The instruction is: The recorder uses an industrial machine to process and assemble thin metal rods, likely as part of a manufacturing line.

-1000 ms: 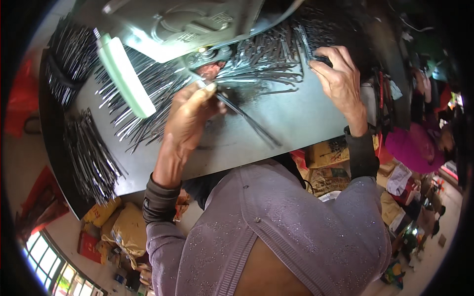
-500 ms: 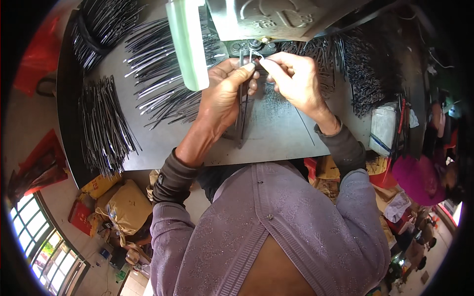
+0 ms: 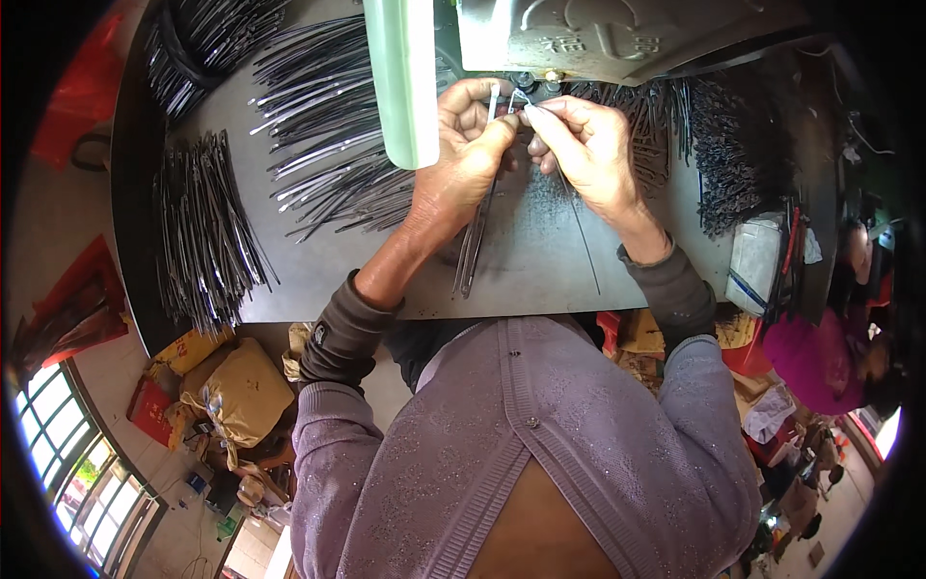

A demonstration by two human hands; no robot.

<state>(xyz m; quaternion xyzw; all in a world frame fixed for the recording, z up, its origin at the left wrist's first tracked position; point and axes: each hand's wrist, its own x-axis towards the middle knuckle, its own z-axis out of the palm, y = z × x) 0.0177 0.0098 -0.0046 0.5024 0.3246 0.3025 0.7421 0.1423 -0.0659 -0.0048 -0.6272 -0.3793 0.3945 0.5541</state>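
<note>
My left hand (image 3: 465,145) is closed on several thin dark strips (image 3: 471,253), long and flat like cable ends, which hang toward the table's near edge. Pale tips (image 3: 494,98) stick up past its fingers. Beside it my right hand (image 3: 590,145) pinches a small pale end piece (image 3: 521,97) between thumb and forefinger; its exact kind is too small to tell. Below the right hand runs one thin dark strand (image 3: 582,230), and whether that hand holds it I cannot tell. Both hands are just in front of a metal machine head (image 3: 617,43).
A pale green lamp-like bar (image 3: 403,96) hangs left of the machine. Bundles of dark strips (image 3: 204,232) lie on the metal table (image 3: 386,304) at left. More strips (image 3: 323,145) lie behind my left hand. At right are dark bundles (image 3: 733,154) and a pale box (image 3: 755,256).
The view has shifted, moving the machine and lamp bar rightward in the picture. Both hands stay close together; the left thumb and fingers have turned slightly, and the strand's top now lies nearer the right hand.
</note>
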